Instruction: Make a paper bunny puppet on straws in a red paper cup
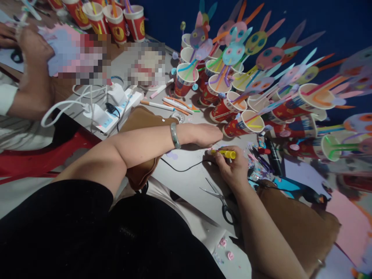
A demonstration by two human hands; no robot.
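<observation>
Right grip (235, 168) around cylindrical yellow marker (229, 154), tapered paper cups (231, 128) beyond

The pen (230, 154) is yellow, the bangle (174, 135) grey-green, the cups (181, 89) red and white.

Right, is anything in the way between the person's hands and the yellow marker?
Nothing visible is: the right hand holds the yellow marker, and the left hand is close by. The scissors lie nearer the person's body, outside that gap.
</observation>
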